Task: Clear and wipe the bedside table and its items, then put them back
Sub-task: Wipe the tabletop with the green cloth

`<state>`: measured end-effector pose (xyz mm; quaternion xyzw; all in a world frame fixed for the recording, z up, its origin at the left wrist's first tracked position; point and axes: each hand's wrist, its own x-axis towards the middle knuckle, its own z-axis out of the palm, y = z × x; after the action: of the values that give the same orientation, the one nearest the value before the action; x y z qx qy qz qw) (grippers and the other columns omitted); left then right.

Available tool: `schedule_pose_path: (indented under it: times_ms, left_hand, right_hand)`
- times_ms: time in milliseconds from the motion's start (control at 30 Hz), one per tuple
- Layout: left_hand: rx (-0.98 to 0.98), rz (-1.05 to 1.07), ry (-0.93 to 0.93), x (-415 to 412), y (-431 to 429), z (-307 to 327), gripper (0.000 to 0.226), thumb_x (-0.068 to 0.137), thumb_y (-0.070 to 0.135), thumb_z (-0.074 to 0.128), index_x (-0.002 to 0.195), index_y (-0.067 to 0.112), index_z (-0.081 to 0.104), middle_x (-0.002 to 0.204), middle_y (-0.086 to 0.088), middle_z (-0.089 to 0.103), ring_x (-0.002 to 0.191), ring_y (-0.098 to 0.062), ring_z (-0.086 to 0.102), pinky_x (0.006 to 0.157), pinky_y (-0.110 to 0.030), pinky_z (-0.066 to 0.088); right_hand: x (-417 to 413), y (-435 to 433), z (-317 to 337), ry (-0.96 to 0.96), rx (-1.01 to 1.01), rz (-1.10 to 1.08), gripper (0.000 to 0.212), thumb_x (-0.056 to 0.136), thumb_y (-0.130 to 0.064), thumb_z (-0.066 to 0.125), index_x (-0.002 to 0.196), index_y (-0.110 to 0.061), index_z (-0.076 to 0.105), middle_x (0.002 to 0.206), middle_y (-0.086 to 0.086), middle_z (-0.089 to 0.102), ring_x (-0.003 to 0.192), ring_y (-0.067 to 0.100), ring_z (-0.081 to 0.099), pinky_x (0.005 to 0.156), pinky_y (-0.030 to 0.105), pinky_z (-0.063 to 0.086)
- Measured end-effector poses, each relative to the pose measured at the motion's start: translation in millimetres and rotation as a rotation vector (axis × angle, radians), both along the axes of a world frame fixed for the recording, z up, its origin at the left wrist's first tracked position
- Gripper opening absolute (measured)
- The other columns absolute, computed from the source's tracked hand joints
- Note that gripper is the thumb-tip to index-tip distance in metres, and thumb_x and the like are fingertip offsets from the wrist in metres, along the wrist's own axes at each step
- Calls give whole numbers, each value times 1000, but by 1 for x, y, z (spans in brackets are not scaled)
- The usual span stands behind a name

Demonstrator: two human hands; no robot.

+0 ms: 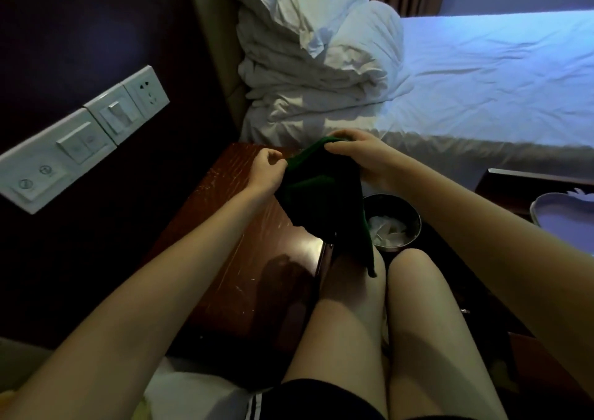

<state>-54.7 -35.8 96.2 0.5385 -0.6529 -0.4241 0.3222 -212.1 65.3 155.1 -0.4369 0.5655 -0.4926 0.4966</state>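
Note:
A dark green cloth (324,201) hangs between both my hands above the right side of the bedside table (257,259). My left hand (265,170) pinches the cloth's left edge with curled fingers. My right hand (356,153) grips its top edge from the right. The cloth's lower corner dangles down to my left knee. The table is dark reddish wood with pale scratches on its top, and nothing stands on the part I can see.
A metal waste bin (393,223) with white paper inside stands on the floor right of the table. The bed (482,75) with a crumpled white duvet (305,66) lies behind. Wall switches and a socket (86,130) are at left. A tray (562,207) is at the right edge.

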Motion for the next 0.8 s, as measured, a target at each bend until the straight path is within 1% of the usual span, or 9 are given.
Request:
schedule_pose_path:
  times_ms: [100, 167, 200, 300, 400, 500, 567, 700, 800]
  left_hand:
    - [-112, 9, -22, 13, 8, -2, 24, 90, 16, 54, 113, 12, 52, 109, -7, 52, 96, -21, 54, 80, -33, 47]
    - [-210, -16, 10, 17, 27, -7, 22, 91, 23, 53, 110, 13, 54, 113, -5, 49, 95, -17, 51, 78, -25, 44]
    - [-275, -33, 15, 18, 42, -11, 24, 92, 31, 50, 109, 14, 54, 111, -1, 48, 95, -15, 49, 79, -24, 42]
    - [-411, -98, 56, 19, 85, -30, 39, 88, 53, 36, 105, 22, 52, 100, 17, 46, 98, -15, 49, 86, -33, 43]
    - [-296, -204, 133, 14, 96, -39, 34, 89, 52, 46, 108, 25, 53, 102, 6, 56, 98, -18, 57, 84, -38, 49]
    - [-167, -266, 223, 12, 98, -29, 8, 94, 22, 54, 98, 16, 57, 89, 1, 60, 83, -3, 60, 72, -23, 49]
    - [-115, -275, 277, 18, 97, -22, 9, 94, 11, 54, 88, 15, 58, 79, 2, 59, 69, 3, 58, 62, -15, 46]
    - [-5, -336, 329, 35, 87, -13, 7, 93, 9, 56, 89, 8, 61, 82, -4, 61, 77, -12, 62, 69, -23, 52]
    - [81, -347, 418, 44, 84, -9, 12, 93, 17, 56, 90, 7, 62, 85, -6, 62, 79, -18, 62, 70, -29, 52]
  right_hand:
    - [10, -2, 7, -75, -23, 13, 18, 91, -6, 55, 108, -8, 55, 87, 7, 60, 76, 14, 60, 65, 21, 52]
    - [18, -4, 12, -121, -37, 10, 19, 92, -5, 53, 111, -8, 54, 86, 6, 58, 73, 12, 59, 58, 18, 51]
    - [22, -5, 14, -129, -40, 7, 19, 92, -6, 53, 111, -9, 54, 84, 5, 57, 70, 11, 58, 55, 17, 50]
    - [33, -7, 18, -113, -43, 9, 19, 93, -7, 52, 112, -12, 53, 82, 3, 56, 64, 8, 57, 51, 17, 48]
    - [40, -8, 16, -79, -44, 53, 22, 93, -6, 52, 114, -14, 53, 84, 3, 56, 67, 10, 56, 53, 18, 48]
    - [40, -5, 12, -53, -41, 31, 27, 93, -6, 53, 119, -12, 53, 84, 3, 57, 67, 10, 57, 53, 18, 47]
    - [35, -3, 8, -67, -47, -34, 25, 93, -6, 52, 116, -13, 54, 83, 4, 55, 67, 11, 55, 52, 17, 47]
    - [24, 2, -4, -61, -17, -117, 21, 92, -6, 53, 110, -15, 56, 84, 3, 57, 71, 11, 56, 51, 17, 48]
    - [26, 6, -15, -75, 4, -115, 17, 92, -5, 52, 93, -20, 59, 82, 1, 57, 68, 10, 56, 54, 21, 49]
